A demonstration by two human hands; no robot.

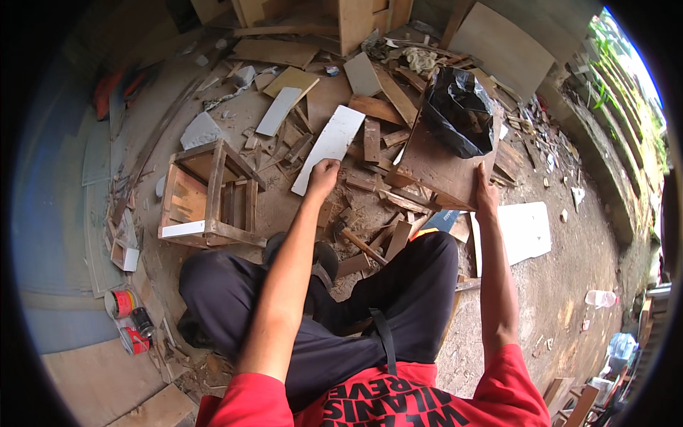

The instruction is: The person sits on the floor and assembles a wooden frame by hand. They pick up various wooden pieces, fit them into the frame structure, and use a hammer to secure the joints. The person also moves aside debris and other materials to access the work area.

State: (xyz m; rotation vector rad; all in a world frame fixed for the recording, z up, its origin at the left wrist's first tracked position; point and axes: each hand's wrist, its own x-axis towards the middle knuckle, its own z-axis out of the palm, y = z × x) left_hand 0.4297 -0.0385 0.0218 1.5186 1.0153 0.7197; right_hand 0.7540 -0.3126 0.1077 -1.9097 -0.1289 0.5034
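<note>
My left hand (325,178) is closed at the right edge of a long white board (334,135), its fingers curled and partly hidden. On the right, my right hand (486,191) grips the near right edge of a brown wooden panel (441,171). A crumpled black plastic bag (461,110) lies on top of that panel. Between my knees, a hammer (361,245) with a wooden handle rests among the offcuts. A blue and orange handsaw (440,222) shows partly behind my right knee.
A small wooden frame (213,192) stands at the left. Scrap wood (373,139) litters the floor ahead, with a white sheet (523,231) at the right. Red tins (124,304) stand at lower left. A plastic bottle (601,299) lies far right, near a low concrete wall (594,156).
</note>
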